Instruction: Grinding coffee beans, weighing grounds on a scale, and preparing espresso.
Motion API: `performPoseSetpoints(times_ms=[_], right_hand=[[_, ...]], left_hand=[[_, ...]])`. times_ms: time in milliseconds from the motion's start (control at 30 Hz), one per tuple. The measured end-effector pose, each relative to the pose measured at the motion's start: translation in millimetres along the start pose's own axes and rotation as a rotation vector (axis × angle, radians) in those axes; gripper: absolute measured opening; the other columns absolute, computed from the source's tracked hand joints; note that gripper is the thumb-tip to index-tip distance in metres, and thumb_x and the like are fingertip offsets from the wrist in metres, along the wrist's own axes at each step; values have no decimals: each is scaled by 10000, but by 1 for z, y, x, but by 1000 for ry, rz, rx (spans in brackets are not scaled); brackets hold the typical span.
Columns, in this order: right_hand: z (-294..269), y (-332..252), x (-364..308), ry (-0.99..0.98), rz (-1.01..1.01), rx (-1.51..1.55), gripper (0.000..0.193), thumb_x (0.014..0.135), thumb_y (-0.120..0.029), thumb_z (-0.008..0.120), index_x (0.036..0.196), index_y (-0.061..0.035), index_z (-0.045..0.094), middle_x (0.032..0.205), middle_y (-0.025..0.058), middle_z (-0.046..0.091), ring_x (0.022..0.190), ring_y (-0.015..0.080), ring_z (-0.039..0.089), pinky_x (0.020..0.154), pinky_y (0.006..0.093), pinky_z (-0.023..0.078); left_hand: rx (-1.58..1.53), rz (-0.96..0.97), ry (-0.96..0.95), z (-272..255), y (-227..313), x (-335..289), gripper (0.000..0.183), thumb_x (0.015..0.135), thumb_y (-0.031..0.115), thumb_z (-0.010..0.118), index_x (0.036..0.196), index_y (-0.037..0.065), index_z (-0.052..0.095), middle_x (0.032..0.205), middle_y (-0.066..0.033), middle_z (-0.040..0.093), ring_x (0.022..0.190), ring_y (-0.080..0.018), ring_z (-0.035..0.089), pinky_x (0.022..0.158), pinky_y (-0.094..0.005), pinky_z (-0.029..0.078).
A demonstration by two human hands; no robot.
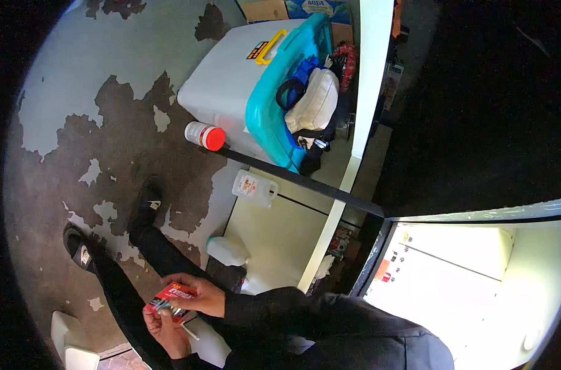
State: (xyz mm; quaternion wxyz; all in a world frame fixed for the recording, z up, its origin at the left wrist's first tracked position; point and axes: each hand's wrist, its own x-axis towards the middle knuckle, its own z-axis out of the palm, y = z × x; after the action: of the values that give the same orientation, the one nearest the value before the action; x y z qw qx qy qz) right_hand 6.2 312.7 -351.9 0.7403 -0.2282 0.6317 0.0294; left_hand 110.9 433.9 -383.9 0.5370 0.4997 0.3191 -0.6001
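Both hands come together low in the picture, in front of my dark-clothed legs. My left hand [167, 336] grips the lower edge of a red battery pack [183, 289], a flat card package. From the other side my right hand [204, 298] holds the same pack, its thumb laid across the front. A small silvery-green piece, perhaps a battery, shows between the fingertips; its exact shape is hard to make out. Fingers hide part of the pack. Just below the right hand, a thin pale strip sticks out; I cannot tell what it belongs to.
A translucent bin [222, 71] with a teal rim holds cloths and a cream pouch [314, 102]. Nearby are a red-lidded tub [205, 136], a white jug [254, 188] and a white bottle [226, 251]. A white plastic piece [70, 336] stands at lower left on the peeling floor [126, 105].
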Motion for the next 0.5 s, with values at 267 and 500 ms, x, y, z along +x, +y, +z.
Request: performPoseSetpoints(times_ms=[267,500], right_hand=[[-27,-12,2,-321,241,-326,358,980,-274,725,1243,-38,664,1095,47,716,982,101,647,907,285,543],[-58,-73,-35,-43,60,69,499,979,-273,725,1399,-80,537,1291,96,648,1137,206,663,936,374,595]], left_hand=[[309,15,-26,-27,-2,4,296,990,151,700,1245,59,582,1150,-38,679,1006,-141,655,901,-323,535],[38,19,-143,-19,-11,8,538,1063,498,480,1383,69,530,1265,-61,624,1102,-151,614,941,-303,487]])
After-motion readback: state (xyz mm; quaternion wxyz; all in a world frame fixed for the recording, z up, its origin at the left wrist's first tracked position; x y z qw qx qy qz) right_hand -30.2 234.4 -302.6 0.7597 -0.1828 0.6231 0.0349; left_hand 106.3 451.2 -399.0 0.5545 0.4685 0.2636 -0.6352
